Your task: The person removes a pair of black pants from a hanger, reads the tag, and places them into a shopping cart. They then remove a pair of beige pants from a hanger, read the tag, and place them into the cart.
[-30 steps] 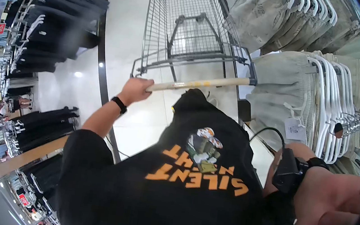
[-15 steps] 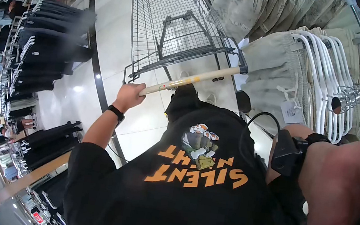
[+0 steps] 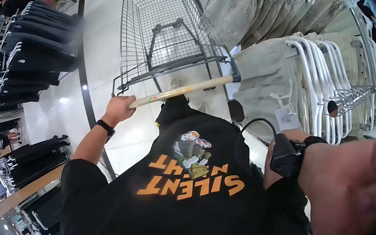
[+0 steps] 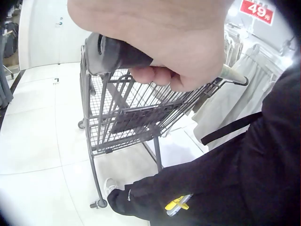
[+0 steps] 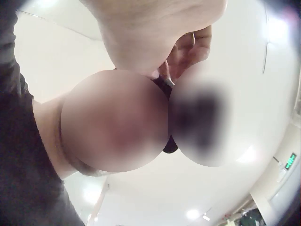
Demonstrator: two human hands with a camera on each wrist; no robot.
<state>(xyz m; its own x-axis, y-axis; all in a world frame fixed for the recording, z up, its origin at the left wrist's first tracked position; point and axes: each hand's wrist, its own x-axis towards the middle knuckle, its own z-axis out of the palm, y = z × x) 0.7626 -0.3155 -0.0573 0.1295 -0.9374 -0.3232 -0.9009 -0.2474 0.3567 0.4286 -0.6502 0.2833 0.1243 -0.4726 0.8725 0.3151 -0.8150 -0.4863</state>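
Note:
My left hand [image 3: 119,110] grips the left end of the pale handlebar [image 3: 184,90] of a wire shopping cart [image 3: 168,29]. In the left wrist view the curled fingers [image 4: 157,75] wrap under the bar beside its dark end cap [image 4: 113,54]. The cart's basket holds nothing. My right hand [image 5: 188,52] is raised beside the head, fingers bent near a dark band; I cannot tell whether it holds it. In the head view the right forearm [image 3: 333,170] looms large and blurred, with a black wrist camera [image 3: 286,154] and cable on it.
Racks of light grey-beige trousers [image 3: 270,71] on white hangers stand close on the right of the cart. Dark trousers [image 3: 40,50] hang on racks at the left, across a tiled aisle [image 3: 96,53]. A red price sign [image 4: 257,10] hangs above the right rack.
The cart and the right-hand racks have shifted left in the head view. My left hand keeps its grip on the handlebar, and the right hand stays raised near the head.

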